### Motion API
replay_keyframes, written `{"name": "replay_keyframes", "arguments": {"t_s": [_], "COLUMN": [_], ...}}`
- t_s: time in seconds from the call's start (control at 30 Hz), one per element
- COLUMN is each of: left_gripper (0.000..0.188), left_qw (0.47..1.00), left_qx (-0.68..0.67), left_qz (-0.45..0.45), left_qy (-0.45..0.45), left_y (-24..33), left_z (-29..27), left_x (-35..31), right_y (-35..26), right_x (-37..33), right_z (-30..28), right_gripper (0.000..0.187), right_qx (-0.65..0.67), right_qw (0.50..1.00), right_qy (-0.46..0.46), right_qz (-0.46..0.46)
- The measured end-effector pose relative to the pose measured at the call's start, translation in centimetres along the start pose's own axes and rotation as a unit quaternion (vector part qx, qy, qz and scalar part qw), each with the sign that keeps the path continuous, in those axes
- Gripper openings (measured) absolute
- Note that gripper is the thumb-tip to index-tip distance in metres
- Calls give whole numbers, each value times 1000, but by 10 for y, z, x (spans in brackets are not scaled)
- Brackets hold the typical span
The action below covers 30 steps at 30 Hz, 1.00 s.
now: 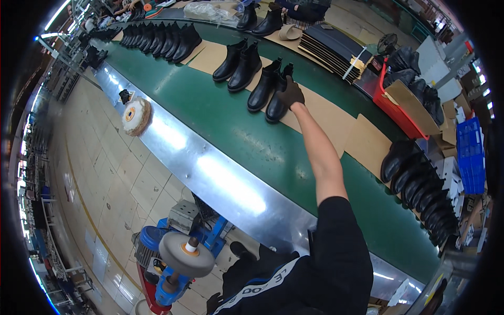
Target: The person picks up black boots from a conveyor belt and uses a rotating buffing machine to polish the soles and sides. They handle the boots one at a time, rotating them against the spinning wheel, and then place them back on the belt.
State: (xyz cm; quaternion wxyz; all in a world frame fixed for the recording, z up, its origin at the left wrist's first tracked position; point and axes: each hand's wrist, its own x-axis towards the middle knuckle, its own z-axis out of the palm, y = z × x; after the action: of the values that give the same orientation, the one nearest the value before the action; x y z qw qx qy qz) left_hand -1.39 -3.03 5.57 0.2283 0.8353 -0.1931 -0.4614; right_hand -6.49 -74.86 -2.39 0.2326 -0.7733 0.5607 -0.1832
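Observation:
My right hand (290, 93), in a dark glove, reaches far out over the green conveyor belt (226, 126) and grips the top of a black ankle boot (275, 107). Its partner boot (261, 90) stands upright right beside it on the left. Both rest on a brown cardboard sheet (328, 121). My left hand (212, 303), also dark-gloved, hangs low by my leg at the bottom edge, near a polishing machine. Whether it holds anything is hidden.
Another boot pair (239, 64) stands farther left on the belt, and a row of boots (157, 39) beyond it. More boots (420, 194) line the right side. The polishing machine with a grey wheel (185, 254) stands below the shiny metal belt edge (220, 178). A fluffy buffing wheel (136, 116) is at left. A red crate (397, 113) sits at right.

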Motion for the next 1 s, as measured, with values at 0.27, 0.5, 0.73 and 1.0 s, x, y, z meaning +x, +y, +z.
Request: {"name": "replay_keyframes", "arguments": {"t_s": [0.27, 0.5, 0.73, 1.0], "left_gripper": [35, 50, 91, 43], "left_qw": [988, 966, 915, 709], "left_qx": [-64, 46, -82, -369], "left_qz": [-140, 222, 393, 570], "left_qy": [24, 128, 44, 192], "left_y": [-8, 94, 224, 235], "left_z": [24, 49, 96, 28], "left_x": [-12, 91, 155, 103], "right_y": [14, -28, -89, -118], "right_x": [38, -98, -242, -354], "right_z": [-6, -90, -181, -207], "right_gripper": [31, 21, 17, 25], "right_qx": [-59, 96, 415, 545], "right_qw": [996, 980, 907, 837], "right_qy": [-60, 75, 39, -47], "right_qz": [-35, -156, -64, -19]}}
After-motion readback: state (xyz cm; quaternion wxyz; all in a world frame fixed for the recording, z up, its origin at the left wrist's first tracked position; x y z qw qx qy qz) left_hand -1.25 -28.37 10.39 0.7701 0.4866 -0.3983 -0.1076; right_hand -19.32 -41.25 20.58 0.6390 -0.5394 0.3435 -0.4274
